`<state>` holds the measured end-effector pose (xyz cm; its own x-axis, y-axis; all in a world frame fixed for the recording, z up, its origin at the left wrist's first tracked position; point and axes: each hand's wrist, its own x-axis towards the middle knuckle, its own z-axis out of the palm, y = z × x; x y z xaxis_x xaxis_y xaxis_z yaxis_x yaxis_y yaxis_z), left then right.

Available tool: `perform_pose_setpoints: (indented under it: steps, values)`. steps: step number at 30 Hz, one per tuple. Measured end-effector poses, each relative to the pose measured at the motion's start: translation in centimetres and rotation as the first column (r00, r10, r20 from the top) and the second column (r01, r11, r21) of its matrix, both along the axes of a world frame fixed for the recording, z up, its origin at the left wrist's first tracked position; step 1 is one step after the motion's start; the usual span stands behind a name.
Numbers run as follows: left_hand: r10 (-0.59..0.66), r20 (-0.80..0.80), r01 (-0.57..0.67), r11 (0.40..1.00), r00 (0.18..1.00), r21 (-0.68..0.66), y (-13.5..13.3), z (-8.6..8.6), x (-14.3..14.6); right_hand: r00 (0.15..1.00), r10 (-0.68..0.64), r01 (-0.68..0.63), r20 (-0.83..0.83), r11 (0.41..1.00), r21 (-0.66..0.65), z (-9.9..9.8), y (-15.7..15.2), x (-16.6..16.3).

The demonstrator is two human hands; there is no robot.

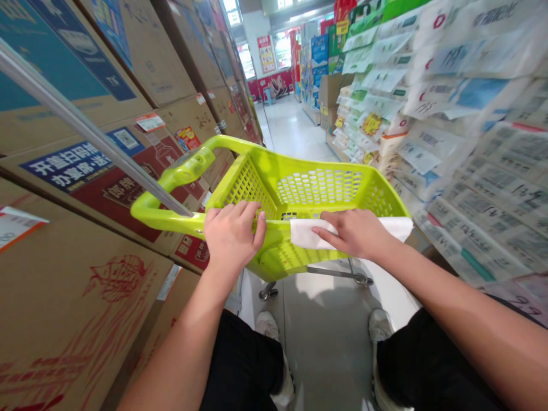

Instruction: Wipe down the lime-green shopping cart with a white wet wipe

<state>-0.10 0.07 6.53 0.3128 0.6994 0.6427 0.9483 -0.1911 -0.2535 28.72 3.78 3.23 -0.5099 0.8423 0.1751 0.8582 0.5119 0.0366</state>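
Your left hand (233, 229) is grasping the near rim of the lime-green cart (276, 251), fingers curling over it. Your right hand (353, 228) is clasping the white cloth (303, 233) draping over that same rim, thumb lying across it. The cart is standing right ahead of you on the floor (325, 325). Cartons (55, 319) are rising on your left; packs (454, 97) are lining your right.

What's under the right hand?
A white cloth, over the near rim of a lime-green shopping cart. The right hand hides the cloth's middle; the rim beneath is covered.
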Motion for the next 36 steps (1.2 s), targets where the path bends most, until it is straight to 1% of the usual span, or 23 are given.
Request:
perform_pose_setpoints:
  steps: [2,4,8,11,14,17,19,23,26,29,32,36]
  values:
    - [0.007,0.066,-0.008,1.0,0.998,0.023,0.0,-0.2,0.7,1.0,-0.015,0.015,-0.018,1.0,0.002,0.0,-0.2,-0.9]
    - [0.009,0.095,-0.012,0.999,0.995,0.032,-0.1,-0.4,1.7,0.999,-0.007,0.007,-0.053,1.0,0.007,0.2,-0.5,-2.7]
    - [-0.004,0.056,0.003,1.0,0.998,0.02,-0.5,-0.5,3.5,0.98,0.073,-0.064,-0.183,0.996,0.057,1.0,-1.1,-7.2]
    - [-0.01,0.006,0.01,1.0,1.0,-0.001,-0.6,-0.3,4.1,0.955,0.137,-0.115,-0.264,0.989,0.097,1.2,-1.1,-8.8]
    - [-0.021,-0.035,0.021,0.999,0.999,-0.024,-0.4,-0.1,3.4,0.969,0.119,-0.107,-0.216,0.992,0.07,0.9,-0.3,-7.6]
    - [-0.017,-0.068,0.015,0.999,0.998,-0.042,0.3,0.1,2.0,0.989,0.041,-0.037,-0.139,0.999,0.032,0.4,0.5,-4.7]
    - [-0.006,-0.063,0.003,0.999,0.998,-0.049,0.9,0.2,1.1,0.997,-0.014,0.015,-0.081,1.0,0.013,0.0,0.8,-2.4]
    - [-0.037,0.024,0.038,0.998,0.999,-0.048,2.5,0.0,-0.2,0.996,-0.087,0.087,0.001,0.996,0.006,-0.4,0.7,1.0]
    - [-0.038,0.116,0.036,0.999,0.993,0.017,3.4,-0.4,-0.1,0.993,-0.118,0.118,0.011,0.993,0.017,-0.5,0.6,1.5]
    - [-0.044,0.141,0.036,0.998,0.989,0.059,3.3,-0.7,1.1,0.991,-0.134,0.134,-0.011,0.991,0.027,-0.3,0.5,0.1]
    - [-0.064,0.1,0.06,0.997,0.993,0.045,2.4,-0.6,3.0,0.988,-0.125,0.13,-0.09,0.991,0.042,0.1,0.2,-3.0]
    - [-0.043,-0.016,0.042,0.999,0.999,-0.028,1.0,-0.3,4.8,0.97,-0.03,0.06,-0.243,0.991,0.119,0.7,-0.6,-7.1]
